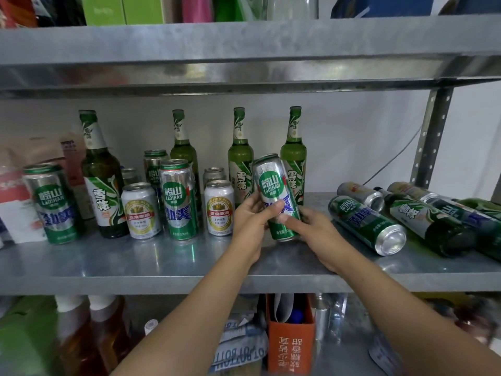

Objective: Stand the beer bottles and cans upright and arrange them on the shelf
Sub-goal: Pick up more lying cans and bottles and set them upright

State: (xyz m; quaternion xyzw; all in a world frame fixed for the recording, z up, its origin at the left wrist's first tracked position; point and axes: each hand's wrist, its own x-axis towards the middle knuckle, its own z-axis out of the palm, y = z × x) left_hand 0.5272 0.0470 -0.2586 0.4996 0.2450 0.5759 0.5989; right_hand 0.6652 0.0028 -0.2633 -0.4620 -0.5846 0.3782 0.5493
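Note:
A tall green-and-silver beer can [272, 183] leans slightly left, its base just above the metal shelf [162, 264]. My left hand [253, 213] grips its left side with the thumb across the front. My right hand [311, 226] holds its lower right side, thumb on the label. Upright green bottles [240, 158] and cans [177, 199] stand to the left and behind. On the right lie a green can [363, 223], a green bottle [423, 221] and several more cans and bottles on their sides.
An upper shelf [244, 55] hangs low over the bottle tops. A perforated upright post [431, 139] stands at the right rear. Boxes and packets [16, 202] crowd the far left. Below the shelf sit an orange box [290, 348] and bottles [81, 335].

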